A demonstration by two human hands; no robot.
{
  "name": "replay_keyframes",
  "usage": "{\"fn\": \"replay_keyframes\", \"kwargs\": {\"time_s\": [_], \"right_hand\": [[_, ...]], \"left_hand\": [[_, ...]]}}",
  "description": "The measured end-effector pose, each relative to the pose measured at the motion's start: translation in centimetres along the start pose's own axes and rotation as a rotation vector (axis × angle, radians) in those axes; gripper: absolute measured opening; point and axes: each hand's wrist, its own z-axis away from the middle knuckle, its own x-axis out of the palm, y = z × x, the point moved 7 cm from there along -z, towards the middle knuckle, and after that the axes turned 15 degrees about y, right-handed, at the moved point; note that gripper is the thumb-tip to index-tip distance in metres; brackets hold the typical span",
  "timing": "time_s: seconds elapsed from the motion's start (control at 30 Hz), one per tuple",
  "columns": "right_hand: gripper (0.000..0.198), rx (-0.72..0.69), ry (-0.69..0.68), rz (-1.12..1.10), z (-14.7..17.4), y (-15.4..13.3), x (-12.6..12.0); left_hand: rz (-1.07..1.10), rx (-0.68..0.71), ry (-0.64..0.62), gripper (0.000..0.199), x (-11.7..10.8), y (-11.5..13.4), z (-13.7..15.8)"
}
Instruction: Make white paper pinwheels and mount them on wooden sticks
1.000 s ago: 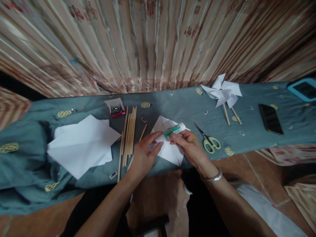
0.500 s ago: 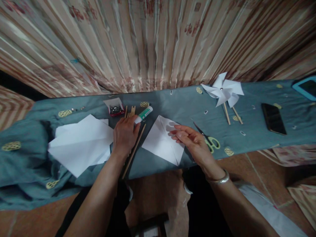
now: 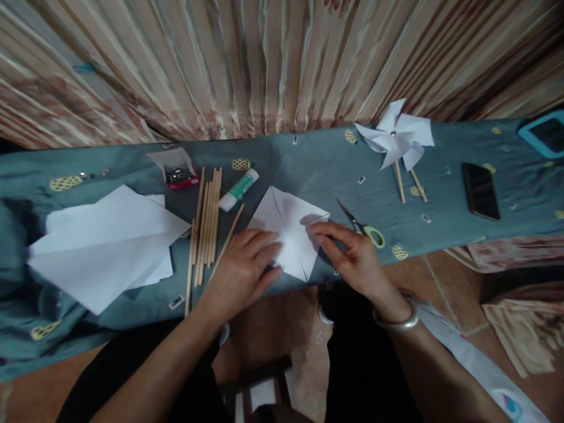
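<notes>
A square sheet of white paper (image 3: 288,223) lies before me with slits running from its corners towards the middle. My left hand (image 3: 244,267) rests on the sheet's left side, fingers stretched out and slightly apart. At its right edge, the thumb and index finger of my right hand (image 3: 352,255) pinch the paper. A glue stick (image 3: 239,190) with a green label lies just beyond my left hand, beside several wooden sticks (image 3: 207,217). Scissors (image 3: 359,222) with yellow-green handles lie right of the sheet.
More white sheets (image 3: 101,247) are stacked at the left. Behind the sticks stands a small open box (image 3: 180,175) of metal pieces. Paper pinwheels (image 3: 399,138) on sticks, a phone (image 3: 480,191) and a blue-framed device (image 3: 544,134) lie at the right. A curtain (image 3: 264,64) hangs behind the table.
My left hand has left the glue stick, which now lies on the cloth, and has come onto the paper. My right hand's fingers have closed at the paper's right edge. The view has shifted.
</notes>
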Motion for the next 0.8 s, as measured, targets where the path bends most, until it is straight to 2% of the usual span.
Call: {"fn": "replay_keyframes", "kwargs": {"time_s": [0.1,0.2,0.33,0.5,0.63,0.8], "right_hand": [[0.030,-0.137,-0.100,0.057,0.6,-0.8,0.4],[0.036,-0.199,-0.163,0.103,1.2,-1.0,0.8],[0.042,-0.228,-0.193,0.147,1.5,-0.9,1.0],[0.048,-0.219,-0.235,0.130,1.4,-0.7,0.9],[0.040,-0.144,-0.236,0.064,1.2,-0.8,1.1],[0.009,0.001,-0.111,-0.031,0.6,-0.8,1.6]], "left_hand": [[0.066,-0.007,-0.063,0.027,1.4,1.8,1.1],[0.063,0.003,-0.043,0.023,1.7,2.1,1.3],[0.067,0.036,0.010,0.016,1.3,2.1,1.2],[0.118,-0.009,0.028,0.018,1.3,1.8,1.2],[0.139,-0.082,0.023,0.017,1.4,1.3,0.9],[0.139,-0.116,-0.006,0.016,1.6,1.1,0.5]]}}
